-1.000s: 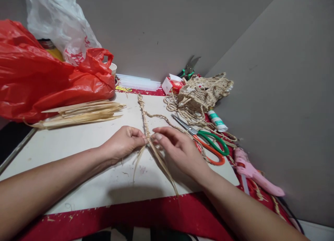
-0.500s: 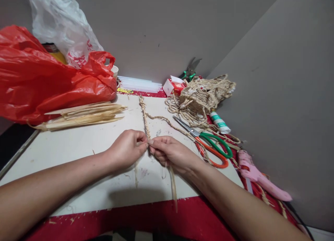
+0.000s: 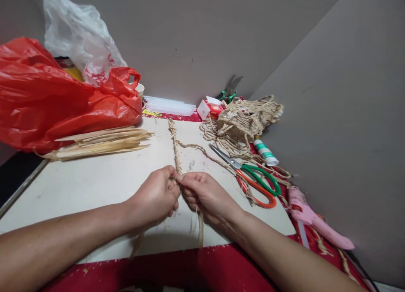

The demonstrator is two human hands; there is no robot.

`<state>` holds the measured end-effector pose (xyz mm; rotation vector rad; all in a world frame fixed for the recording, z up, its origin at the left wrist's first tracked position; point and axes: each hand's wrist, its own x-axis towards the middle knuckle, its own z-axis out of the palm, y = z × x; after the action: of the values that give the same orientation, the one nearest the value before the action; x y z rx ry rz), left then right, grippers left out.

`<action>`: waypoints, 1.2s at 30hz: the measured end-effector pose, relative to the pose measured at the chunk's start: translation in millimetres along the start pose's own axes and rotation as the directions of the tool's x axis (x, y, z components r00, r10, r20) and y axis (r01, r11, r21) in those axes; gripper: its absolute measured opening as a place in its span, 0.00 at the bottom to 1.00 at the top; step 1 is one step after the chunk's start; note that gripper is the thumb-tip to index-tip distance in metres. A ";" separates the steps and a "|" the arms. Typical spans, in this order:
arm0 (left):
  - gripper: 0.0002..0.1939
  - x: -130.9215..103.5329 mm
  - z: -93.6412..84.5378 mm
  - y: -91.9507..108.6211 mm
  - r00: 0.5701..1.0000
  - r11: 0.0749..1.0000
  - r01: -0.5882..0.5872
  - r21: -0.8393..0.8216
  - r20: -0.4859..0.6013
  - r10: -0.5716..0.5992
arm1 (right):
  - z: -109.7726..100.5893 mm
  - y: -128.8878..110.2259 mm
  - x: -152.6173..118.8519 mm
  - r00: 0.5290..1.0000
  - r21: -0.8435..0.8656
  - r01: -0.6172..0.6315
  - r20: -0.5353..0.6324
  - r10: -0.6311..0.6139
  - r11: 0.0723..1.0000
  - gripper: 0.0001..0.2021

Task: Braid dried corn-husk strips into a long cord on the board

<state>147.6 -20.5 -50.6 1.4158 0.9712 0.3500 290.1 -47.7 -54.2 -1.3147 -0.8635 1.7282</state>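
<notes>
A straw-coloured braid runs from the far middle of a white board down to my two hands. My left hand is closed in a pinch on its near end. Beside it, touching, my right hand pinches the same end between thumb and bent fingers. Loose fibre strips hang below both hands. A thinner cord leads off the braid to the right, toward scissors with one green and one orange handle. The fingertips partly hide the braid's end.
Dry husk strips lie at left before a red plastic bag. Clear sticks lie at the back. A heap of twisted cord, green-handled pruners, a white-and-green roll and a pink glue gun stand along the right.
My left hand has rolled and come slightly nearer, still pinching the braid. The hanging strips have shifted, one now showing below my left wrist. The view has tilted slightly.
</notes>
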 end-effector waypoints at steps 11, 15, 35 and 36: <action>0.12 -1.8 -8.5 13.2 0.996 0.999 0.048 0.013 0.081 -0.049 | -2.1 2.4 -1.2 0.998 0.058 -0.035 -0.045 0.037 0.998 0.15; 0.10 7.3 -28.5 19.0 0.998 0.999 0.019 0.033 -0.061 -0.017 | -6.1 -0.6 -1.2 0.999 0.084 -0.053 -0.007 0.053 0.995 0.14; 0.07 22.8 -31.6 5.8 0.984 0.994 -0.100 0.046 0.150 0.092 | -24.7 -15.0 4.4 0.970 -0.082 -0.144 0.186 0.157 0.986 0.13; 0.06 22.2 -31.0 7.5 0.985 0.997 -0.072 0.007 0.159 0.070 | -24.7 -14.7 4.7 0.966 -0.069 -0.150 0.200 0.161 0.986 0.13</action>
<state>140.4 17.6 -47.3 1.4688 0.7963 0.2793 316.0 -35.4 -49.2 -1.2837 -0.9486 2.0040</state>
